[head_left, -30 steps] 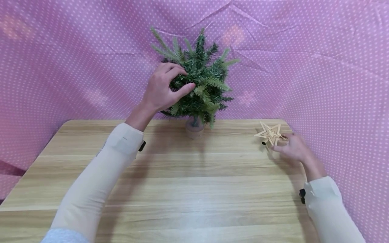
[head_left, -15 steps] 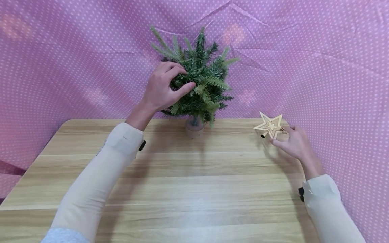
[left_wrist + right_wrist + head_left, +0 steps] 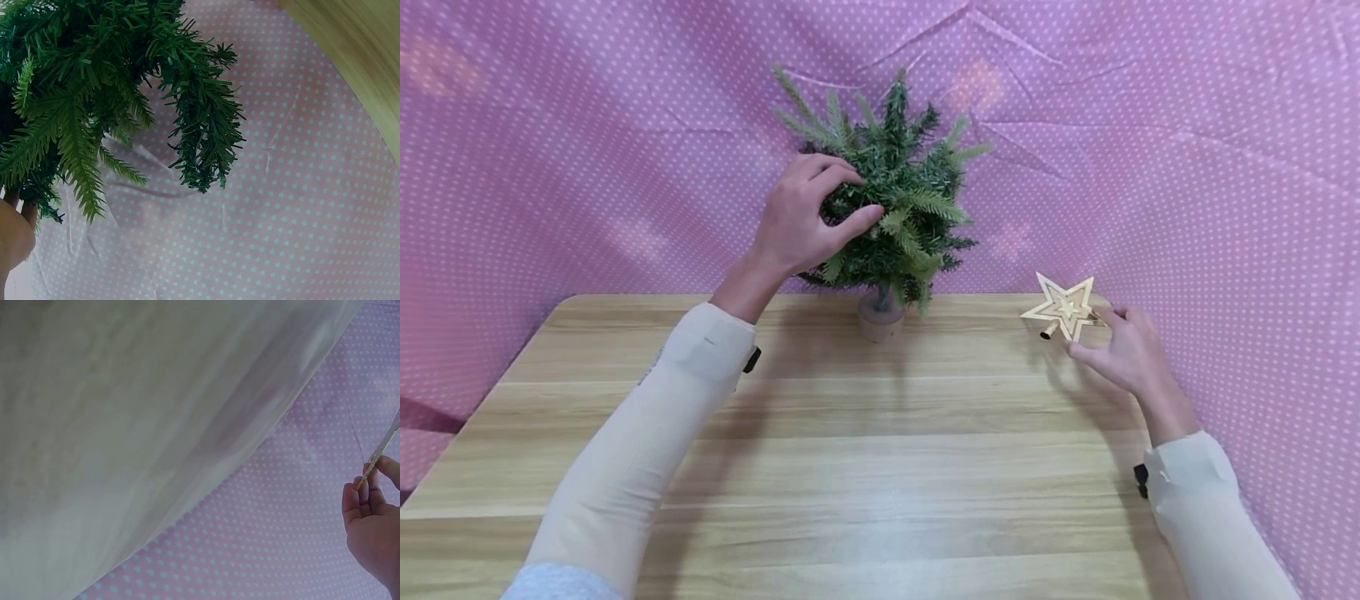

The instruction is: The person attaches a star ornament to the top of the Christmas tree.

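A small artificial Christmas tree (image 3: 917,179) stands upright at the table's back edge on a round pale base (image 3: 882,323). My left hand (image 3: 797,212) holds its left side, fingers curled in among the branches and thumb across the front. Dark green branches fill the upper left of the left wrist view. Over the back right corner, my right hand (image 3: 1127,354) pinches a gold star tree topper (image 3: 1064,308) by its right side. A short tube (image 3: 1048,332) with a dark opening points down from the star. The star shows nearly edge-on in the right wrist view.
The wooden table (image 3: 880,467) has rounded back corners. Pink dotted cloth (image 3: 1240,208) hangs close behind the tree and along the right side. Pale sleeves cover both forearms, with a small dark device (image 3: 1141,481) at the right wrist.
My right hand has raised the star topper and drawn it slightly left, turning its face more toward the head camera. The left hand and the tree stay in place.
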The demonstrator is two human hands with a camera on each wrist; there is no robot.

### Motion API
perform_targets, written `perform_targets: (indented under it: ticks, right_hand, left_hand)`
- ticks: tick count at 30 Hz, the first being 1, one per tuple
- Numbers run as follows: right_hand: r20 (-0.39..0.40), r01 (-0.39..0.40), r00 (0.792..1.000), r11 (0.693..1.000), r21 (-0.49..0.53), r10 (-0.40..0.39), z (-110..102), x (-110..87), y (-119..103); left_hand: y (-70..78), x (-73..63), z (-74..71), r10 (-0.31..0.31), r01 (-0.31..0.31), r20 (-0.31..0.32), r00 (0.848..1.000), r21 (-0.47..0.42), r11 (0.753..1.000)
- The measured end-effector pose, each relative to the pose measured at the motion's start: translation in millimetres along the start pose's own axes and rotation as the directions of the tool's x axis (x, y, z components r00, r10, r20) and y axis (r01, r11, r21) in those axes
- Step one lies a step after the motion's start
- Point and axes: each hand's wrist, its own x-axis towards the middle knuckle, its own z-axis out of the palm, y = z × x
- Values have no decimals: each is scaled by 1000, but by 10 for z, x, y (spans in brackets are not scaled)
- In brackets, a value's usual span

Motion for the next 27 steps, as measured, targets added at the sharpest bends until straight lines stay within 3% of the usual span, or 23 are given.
perform_targets:
  ticks: [27]
  right_hand:
    - [-101,97,990,995,27,-94,-41,53,-263]
  left_hand:
    - [-2,-4,3,-11,11,15,1000,11,1000]
